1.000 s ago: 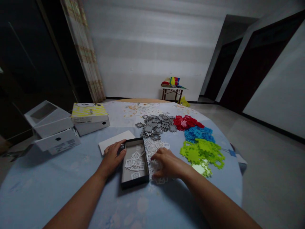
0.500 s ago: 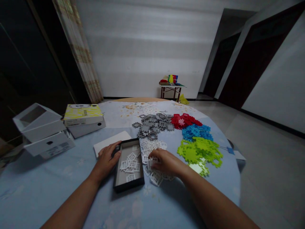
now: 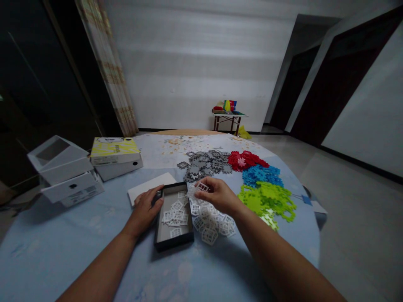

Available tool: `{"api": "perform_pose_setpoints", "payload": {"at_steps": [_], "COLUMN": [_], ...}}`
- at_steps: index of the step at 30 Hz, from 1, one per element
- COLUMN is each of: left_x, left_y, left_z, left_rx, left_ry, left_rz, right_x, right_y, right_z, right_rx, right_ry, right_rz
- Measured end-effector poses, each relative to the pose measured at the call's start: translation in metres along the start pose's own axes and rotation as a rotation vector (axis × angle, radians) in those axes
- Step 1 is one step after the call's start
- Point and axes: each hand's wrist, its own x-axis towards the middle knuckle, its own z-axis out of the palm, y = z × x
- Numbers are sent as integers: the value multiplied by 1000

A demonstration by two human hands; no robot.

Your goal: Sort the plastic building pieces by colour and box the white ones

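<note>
My left hand (image 3: 146, 211) grips the left side of a shallow black box (image 3: 174, 243) with a grey inside. Several white plastic window-frame pieces (image 3: 176, 213) lie loose in the box. Just right of the box, my right hand (image 3: 217, 193) is raised above the table, its thumb and fingers closed on a white window-frame piece (image 3: 202, 186); whether more than one is pinched I cannot tell. Below that hand a pile of similar white pieces (image 3: 209, 222) is spread on the tablecloth, against the box's right side.
Grey gear-shaped pieces (image 3: 204, 163) are heaped behind, with red (image 3: 247, 159), blue (image 3: 261, 174) and lime green (image 3: 266, 199) piles to the right. A white lid-like panel (image 3: 141, 188) lies behind my left hand. White boxes (image 3: 71, 184) and a yellow-topped box (image 3: 115, 151) stand left.
My right hand has lifted from the white pile and moved slightly away from me, with a white window-frame piece in its fingers. My left hand stays on the box.
</note>
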Motion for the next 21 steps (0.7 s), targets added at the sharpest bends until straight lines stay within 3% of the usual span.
{"api": "perform_pose_setpoints", "payload": {"at_steps": [5, 8, 12, 16, 21], "left_x": [0, 0, 0, 0, 0], "left_y": [-2, -2, -2, -2, -3], "left_z": [0, 0, 1, 1, 2], "left_rx": [-11, -13, -15, -12, -28], "left_ry": [-7, -2, -6, 6, 14], "left_rz": [1, 2, 0, 7, 13], "right_x": [15, 17, 18, 17, 13], "right_y": [-5, -2, 12, 37, 60], "right_z": [31, 35, 13, -17, -23], "right_rx": [-16, -28, -155, -568, -853], "right_ry": [-6, -25, 71, 193, 67], "right_rz": [-71, -73, -67, -35, 135]}}
